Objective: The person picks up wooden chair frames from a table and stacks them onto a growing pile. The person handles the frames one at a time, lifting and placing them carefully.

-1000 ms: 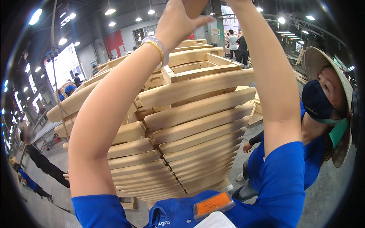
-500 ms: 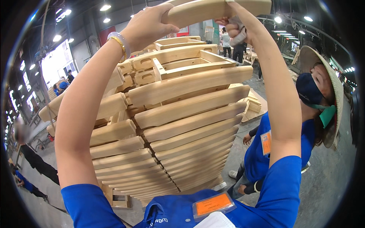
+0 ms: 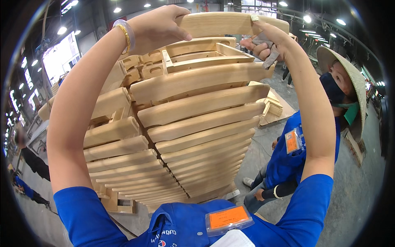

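A curved, pale wooden rail (image 3: 218, 24) is held high across the top of the view, above a tall stack of similar wooden frames (image 3: 197, 78). My left hand (image 3: 158, 28) grips its left end, thumb in front; the fingers behind are hidden. Near the rail's right end, a digit of my right hand (image 3: 277, 37) with a small pale wrap (image 3: 254, 17) on its tip touches the wood. That hand's other fingers curl around a crumpled grey cloth (image 3: 269, 51). Whether the rail belongs to a whole frame cannot be seen.
A co-worker (image 3: 284, 152) in a blue shirt, dark mask and conical hat stands close at my right. Behind the stack, several wooden pieces (image 3: 271, 105) lie on a board. Other people (image 3: 26, 189) are at the far left. Lamps hang overhead.
The rail and both hands now appear lower in the view, and the stack has shifted slightly left. My right hand's cloth shows more. The co-worker's head has turned more toward me.
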`<state>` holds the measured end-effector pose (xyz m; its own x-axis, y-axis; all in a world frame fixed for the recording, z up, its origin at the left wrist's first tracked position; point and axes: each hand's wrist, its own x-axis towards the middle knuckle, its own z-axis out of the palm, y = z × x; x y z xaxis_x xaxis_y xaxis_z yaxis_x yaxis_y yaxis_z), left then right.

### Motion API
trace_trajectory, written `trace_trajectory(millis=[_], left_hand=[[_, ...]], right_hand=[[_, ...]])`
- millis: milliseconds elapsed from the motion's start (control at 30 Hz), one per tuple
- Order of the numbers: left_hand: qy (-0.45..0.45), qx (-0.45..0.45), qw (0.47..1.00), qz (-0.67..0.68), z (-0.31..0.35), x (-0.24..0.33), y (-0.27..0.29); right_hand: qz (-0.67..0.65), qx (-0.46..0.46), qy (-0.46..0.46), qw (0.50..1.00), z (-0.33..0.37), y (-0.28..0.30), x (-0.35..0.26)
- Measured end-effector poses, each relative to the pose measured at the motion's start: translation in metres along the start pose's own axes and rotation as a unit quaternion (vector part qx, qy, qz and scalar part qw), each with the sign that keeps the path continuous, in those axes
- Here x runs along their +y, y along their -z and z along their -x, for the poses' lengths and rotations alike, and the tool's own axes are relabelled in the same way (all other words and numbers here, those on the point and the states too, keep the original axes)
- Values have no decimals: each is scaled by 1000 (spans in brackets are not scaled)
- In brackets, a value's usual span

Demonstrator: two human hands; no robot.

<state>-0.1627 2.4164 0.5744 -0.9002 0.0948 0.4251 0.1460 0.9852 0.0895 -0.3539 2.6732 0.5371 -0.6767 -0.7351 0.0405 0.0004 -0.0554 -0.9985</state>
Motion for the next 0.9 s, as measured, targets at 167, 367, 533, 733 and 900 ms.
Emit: trace_trajectory(millis=[167,367,533,733,900], left_hand=[[14,-29,999,-39,-7,-5,0],[26,-58,998,6,-4,-4,-7],[52,-43,998,-15,1,5,-14],[41,-19,997,-58,8,15,-28],[29,8,995,-97,10,14,-41]], right_hand=[[7,33,13,999,-3,-1,13],[14,12,-38,999,-13,2,19],[10,45,-59,997,-18,2,29],[23,51,-83,995,-24,5,35],[59,69,-95,991,-31,12,41]])
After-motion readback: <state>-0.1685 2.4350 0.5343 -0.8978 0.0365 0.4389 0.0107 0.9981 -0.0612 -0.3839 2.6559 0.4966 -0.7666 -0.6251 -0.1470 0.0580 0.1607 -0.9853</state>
